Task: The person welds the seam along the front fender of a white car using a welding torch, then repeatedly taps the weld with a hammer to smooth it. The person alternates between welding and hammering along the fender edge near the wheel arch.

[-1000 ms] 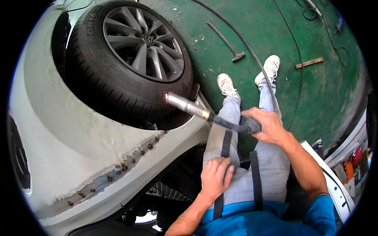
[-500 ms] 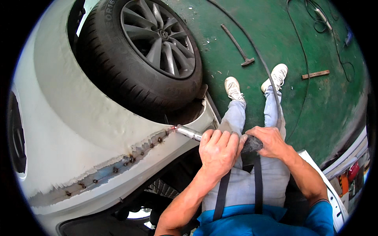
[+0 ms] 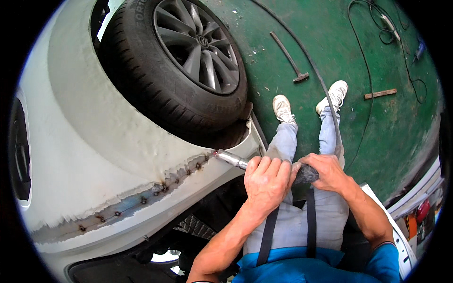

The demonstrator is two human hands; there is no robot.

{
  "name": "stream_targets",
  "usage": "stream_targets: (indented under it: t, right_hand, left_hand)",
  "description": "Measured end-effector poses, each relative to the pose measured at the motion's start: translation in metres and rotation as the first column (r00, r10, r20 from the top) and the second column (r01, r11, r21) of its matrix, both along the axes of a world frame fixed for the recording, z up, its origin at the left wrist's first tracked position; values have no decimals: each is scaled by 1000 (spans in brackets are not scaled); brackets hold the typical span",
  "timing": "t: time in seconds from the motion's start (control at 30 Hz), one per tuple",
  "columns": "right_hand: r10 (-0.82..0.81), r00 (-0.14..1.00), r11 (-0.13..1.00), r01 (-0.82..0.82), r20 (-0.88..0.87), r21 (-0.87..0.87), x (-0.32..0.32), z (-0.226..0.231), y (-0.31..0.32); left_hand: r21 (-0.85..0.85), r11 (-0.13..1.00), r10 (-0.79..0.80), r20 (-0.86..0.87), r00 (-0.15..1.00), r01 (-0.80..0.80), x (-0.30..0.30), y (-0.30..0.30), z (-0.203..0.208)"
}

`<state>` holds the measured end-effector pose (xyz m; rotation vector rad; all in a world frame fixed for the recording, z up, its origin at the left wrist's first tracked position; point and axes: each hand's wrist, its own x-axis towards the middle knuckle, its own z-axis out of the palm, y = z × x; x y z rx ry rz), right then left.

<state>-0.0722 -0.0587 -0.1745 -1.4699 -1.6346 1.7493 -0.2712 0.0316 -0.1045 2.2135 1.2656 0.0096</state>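
A welding torch (image 3: 233, 159) with a silver nozzle and dark handle is in both my hands. My left hand (image 3: 267, 181) is closed around its front part, and my right hand (image 3: 325, 172) grips the handle's rear end. The nozzle tip is at a small reddish spot on the seam of a white car body panel (image 3: 113, 160), close to the wheel arch; whether it touches, I cannot tell. Along a bare-metal strip (image 3: 125, 206) with ragged paint edges runs a row of several dark weld spots. My fingers hide much of the torch's middle.
A car wheel (image 3: 200, 52) sits in the arch ahead. On the green floor lie a hammer (image 3: 289, 56), a short bar (image 3: 380, 94) and thin cables (image 3: 368, 61). The thick torch cable (image 3: 309, 59) runs past my right leg. White shoes (image 3: 283, 109) stand below the hammer.
The view has shifted slightly, so the car and floor items appear a little displaced. Both hands keep their hold on the torch, with its tip still at the seam's end.
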Motion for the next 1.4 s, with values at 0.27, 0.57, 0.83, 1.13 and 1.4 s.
stream_targets:
  t: [0.27,0.57,0.83,1.13,1.4]
  right_hand:
    - [28,999,1000,-28,24,-10,5,1,3]
    - [94,995,994,-92,35,-55,11,6,11]
    - [92,996,994,-92,-9,-55,19,6,13]
    - [-303,951,950,306,55,-56,51,-3,14]
    - [-645,737,700,676,203,-231,89,-21,112]
  left_hand:
    - [-4,1000,9,-1,1000,-9,3,3,2]
    - [17,999,39,1,999,-39,6,6,-1]
    - [-78,996,34,-49,998,-38,9,3,7]
    - [-248,969,71,248,966,-8,18,-28,50]
    - [-590,786,203,-31,979,-182,-31,-90,25]
